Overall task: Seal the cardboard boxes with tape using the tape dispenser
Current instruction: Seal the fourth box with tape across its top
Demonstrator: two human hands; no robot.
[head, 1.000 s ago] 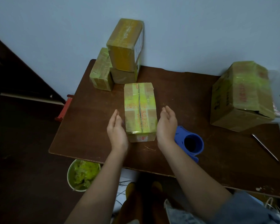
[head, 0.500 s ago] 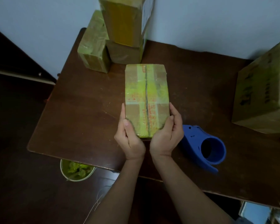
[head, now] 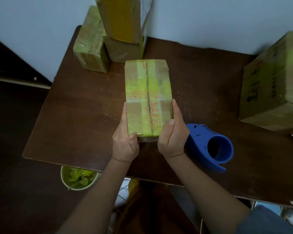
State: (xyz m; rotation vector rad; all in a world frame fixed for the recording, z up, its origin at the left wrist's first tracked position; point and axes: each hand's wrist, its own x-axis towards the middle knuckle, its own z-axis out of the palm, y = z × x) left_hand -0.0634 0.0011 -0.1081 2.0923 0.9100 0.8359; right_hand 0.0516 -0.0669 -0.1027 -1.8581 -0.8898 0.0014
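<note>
Two hands (head: pixel 125 142) (head: pixel 172 137) grip box (head: pixel 148 97) | long axis toward wall

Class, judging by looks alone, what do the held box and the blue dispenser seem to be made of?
Held flat brown box: likely cardboard under glossy yellowish tape, given its matte brown patches and shiny strips. Blue tape dispenser: probably moulded plastic, being uniformly coloured, smooth and rounded.
</note>
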